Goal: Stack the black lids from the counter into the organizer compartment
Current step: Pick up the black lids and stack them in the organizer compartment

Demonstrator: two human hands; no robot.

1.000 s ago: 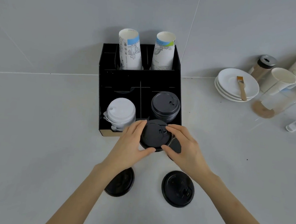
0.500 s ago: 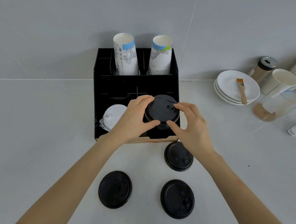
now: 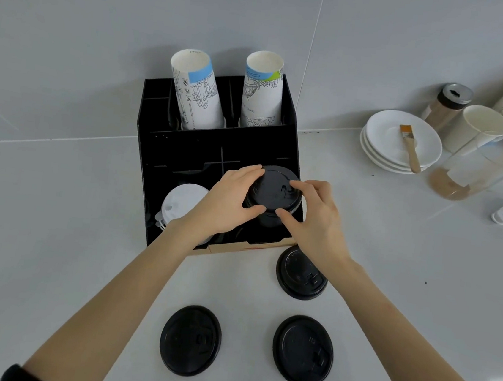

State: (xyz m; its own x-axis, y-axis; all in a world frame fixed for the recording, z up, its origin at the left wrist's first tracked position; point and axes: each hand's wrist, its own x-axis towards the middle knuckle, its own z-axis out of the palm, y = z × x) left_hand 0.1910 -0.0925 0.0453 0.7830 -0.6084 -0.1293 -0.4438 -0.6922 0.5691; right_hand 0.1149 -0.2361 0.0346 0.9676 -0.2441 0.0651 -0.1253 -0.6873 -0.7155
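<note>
While both hands are working at the organizer (image 3: 214, 146), the left hand (image 3: 227, 201) and right hand (image 3: 312, 220) are pinching one black lid (image 3: 275, 191) by its rim, fingers curled partway, atop the black stack in the front right compartment. Three lids (image 3: 190, 340) are lying loose on the counter (image 3: 53, 231). Judged light, thin, slightly flexible and smooth; rim edges are offering the surest hold.

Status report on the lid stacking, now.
Left hand and right hand both on top lid of stack in organizer. Three black lids on counter. Nothing blocking.
</note>
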